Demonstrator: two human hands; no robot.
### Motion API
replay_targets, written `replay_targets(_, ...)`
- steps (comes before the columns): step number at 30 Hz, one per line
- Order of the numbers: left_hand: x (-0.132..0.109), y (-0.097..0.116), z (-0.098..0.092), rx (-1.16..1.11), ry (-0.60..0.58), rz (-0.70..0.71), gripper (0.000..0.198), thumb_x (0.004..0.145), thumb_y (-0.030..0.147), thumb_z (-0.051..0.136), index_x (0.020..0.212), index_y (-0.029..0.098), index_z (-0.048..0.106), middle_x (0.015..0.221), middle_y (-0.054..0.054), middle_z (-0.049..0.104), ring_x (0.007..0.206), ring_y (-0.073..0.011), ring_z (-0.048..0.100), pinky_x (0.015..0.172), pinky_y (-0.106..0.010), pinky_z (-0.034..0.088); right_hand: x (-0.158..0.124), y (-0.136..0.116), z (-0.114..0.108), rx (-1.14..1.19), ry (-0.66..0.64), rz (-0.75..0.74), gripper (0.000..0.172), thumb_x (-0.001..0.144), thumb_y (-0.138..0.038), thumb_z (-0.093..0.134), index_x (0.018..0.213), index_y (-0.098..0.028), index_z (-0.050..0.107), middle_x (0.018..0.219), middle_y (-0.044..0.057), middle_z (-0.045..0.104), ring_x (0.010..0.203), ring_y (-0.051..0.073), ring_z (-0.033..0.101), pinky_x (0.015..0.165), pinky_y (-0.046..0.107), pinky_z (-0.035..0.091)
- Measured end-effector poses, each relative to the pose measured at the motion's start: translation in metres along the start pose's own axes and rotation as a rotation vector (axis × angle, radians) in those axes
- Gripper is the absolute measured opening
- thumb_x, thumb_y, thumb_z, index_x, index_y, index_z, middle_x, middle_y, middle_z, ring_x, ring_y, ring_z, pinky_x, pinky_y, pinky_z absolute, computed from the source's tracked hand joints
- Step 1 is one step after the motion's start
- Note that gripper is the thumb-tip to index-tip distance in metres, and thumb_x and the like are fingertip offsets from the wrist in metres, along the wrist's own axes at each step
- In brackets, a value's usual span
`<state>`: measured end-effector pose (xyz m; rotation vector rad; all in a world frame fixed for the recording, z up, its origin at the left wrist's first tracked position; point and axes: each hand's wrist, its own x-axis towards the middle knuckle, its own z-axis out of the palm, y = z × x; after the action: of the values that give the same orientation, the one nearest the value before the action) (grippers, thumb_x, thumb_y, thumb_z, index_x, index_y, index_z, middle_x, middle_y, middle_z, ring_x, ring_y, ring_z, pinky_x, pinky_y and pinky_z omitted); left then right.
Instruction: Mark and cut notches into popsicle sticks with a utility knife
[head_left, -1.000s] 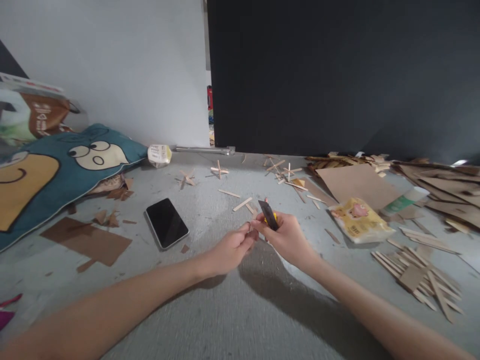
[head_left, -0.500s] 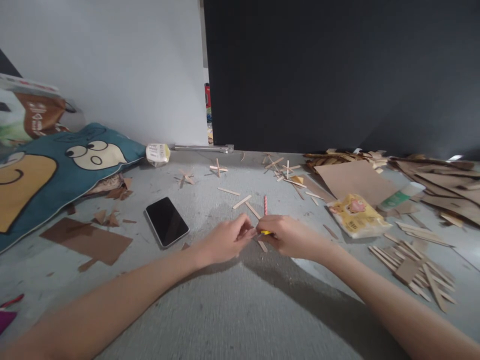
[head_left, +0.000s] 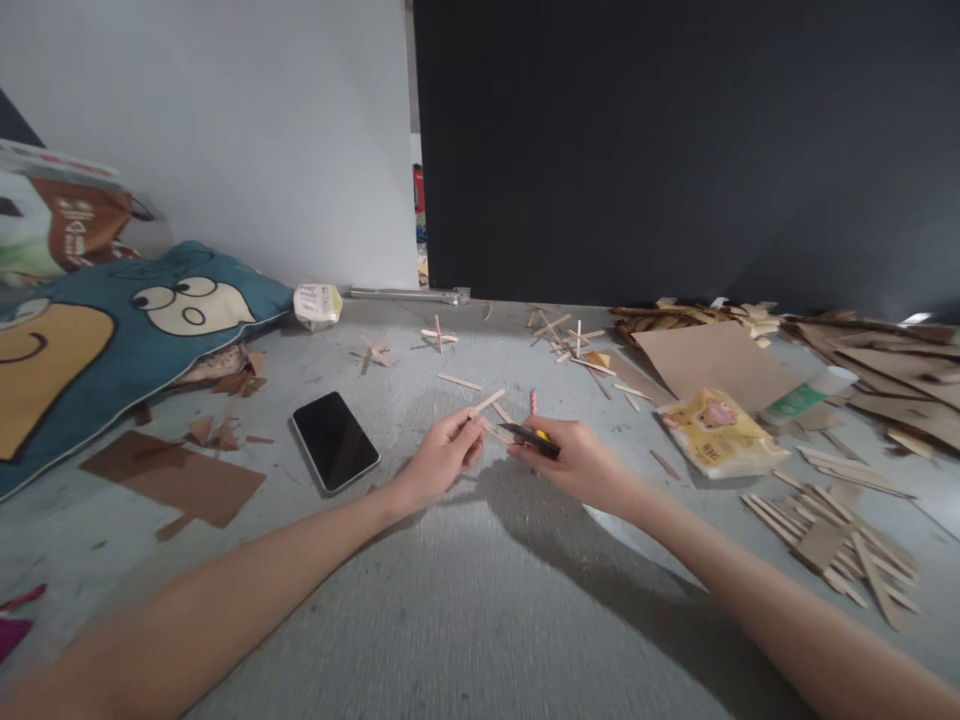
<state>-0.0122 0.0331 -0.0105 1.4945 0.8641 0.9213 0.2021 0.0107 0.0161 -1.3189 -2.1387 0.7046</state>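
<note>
Near the middle of the table, my left hand is closed, pinching a thin wooden craft stick by its end. My right hand is wrapped around a craft knife with a black and yellow body, its tip pointing left at the stick. Whether the tip touches the stick I cannot tell. Another craft stick lies just beyond my left fingertips. Behind my right hand lies a red-and-white striped stick, partly hidden by the hand.
A phone lies left of my hands, with brown cardboard and a blue cushion farther left. Small stick crosses stand at the back. To the right are a yellow packet, a glue stick and piled craft sticks.
My hands have moved apart, the left one shifting left. The knife has turned, so its black body now shows pointing left, and the held stick has come into view.
</note>
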Motion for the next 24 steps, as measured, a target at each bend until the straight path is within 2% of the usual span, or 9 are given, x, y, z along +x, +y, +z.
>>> replay_targets(3, 0.001, 0.0, 0.0, -0.026, 0.025, -0.021, 0.044, 0.097, 0.058, 0.045, 0.073, 0.021, 0.047, 0.058, 0.006, 0.043, 0.049, -0.0099, 0.035, 0.047, -0.023, 0.028, 0.0, 0.0, -0.004, 0.08, 0.024, 0.055, 0.03, 0.097, -0.046, 0.056, 0.082, -0.021, 0.059, 0.061, -0.001, 0.062, 0.055, 0.014, 0.05, 0.056, 0.026, 0.035)
replay_targets(6, -0.001, 0.002, -0.001, 0.009, 0.006, -0.03, 0.042, 0.096, 0.05, 0.045, 0.066, 0.021, 0.048, 0.056, 0.004, 0.043, 0.05, -0.0104, 0.036, 0.048, -0.024, 0.028, 0.0, 0.001, -0.012, 0.111, 0.049, 0.031, 0.033, 0.099, -0.049, 0.053, 0.081, -0.021, 0.059, 0.063, 0.0, 0.065, 0.056, 0.015, 0.051, 0.057, 0.027, 0.036)
replay_targets(10, -0.004, 0.004, -0.002, 0.067, -0.136, -0.057, 0.04, 0.095, 0.043, 0.043, 0.062, 0.02, 0.049, 0.054, 0.003, 0.043, 0.051, -0.0111, 0.037, 0.051, -0.025, 0.028, 0.002, 0.003, -0.016, 0.124, 0.119, -0.049, 0.04, 0.101, -0.052, 0.047, 0.074, -0.022, 0.051, 0.063, 0.001, 0.063, 0.06, 0.015, 0.05, 0.059, 0.027, 0.037)
replay_targets(16, -0.004, 0.003, -0.002, 0.081, -0.306, -0.122, 0.044, 0.1, 0.049, 0.039, 0.071, 0.019, 0.052, 0.055, 0.005, 0.04, 0.049, -0.0109, 0.034, 0.051, -0.026, 0.025, 0.002, -0.002, -0.007, 0.146, 0.103, 0.01, 0.04, 0.101, -0.053, 0.047, 0.077, -0.022, 0.053, 0.06, 0.001, 0.063, 0.056, 0.016, 0.055, 0.059, 0.028, 0.04)
replay_targets(19, -0.001, 0.0, -0.001, 0.07, -0.277, -0.109, 0.047, 0.102, 0.057, 0.037, 0.079, 0.02, 0.053, 0.05, 0.008, 0.034, 0.045, -0.0102, 0.026, 0.049, -0.025, 0.023, 0.001, -0.001, -0.002, 0.122, 0.193, 0.053, 0.025, 0.101, -0.045, 0.047, 0.099, -0.022, 0.053, 0.061, -0.002, 0.061, 0.053, 0.016, 0.055, 0.057, 0.028, 0.042)
replay_targets(21, 0.001, -0.003, -0.001, 0.048, -0.199, -0.069, 0.047, 0.101, 0.061, 0.038, 0.084, 0.02, 0.054, 0.05, 0.009, 0.036, 0.045, -0.0101, 0.026, 0.048, -0.025, 0.023, 0.0, 0.001, 0.002, 0.103, 0.278, 0.047, 0.023, 0.101, -0.039, 0.044, 0.115, -0.021, 0.044, 0.066, -0.002, 0.061, 0.054, 0.017, 0.055, 0.057, 0.028, 0.044)
replay_targets(24, 0.003, -0.007, 0.0, -0.005, -0.106, -0.063, 0.047, 0.1, 0.064, 0.039, 0.09, 0.02, 0.054, 0.051, 0.009, 0.038, 0.042, -0.01, 0.027, 0.045, -0.024, 0.023, -0.003, 0.002, 0.004, 0.045, 0.29, -0.025, 0.018, 0.102, -0.032, 0.038, 0.116, -0.021, 0.038, 0.075, 0.002, 0.064, 0.06, 0.019, 0.06, 0.059, 0.029, 0.046)
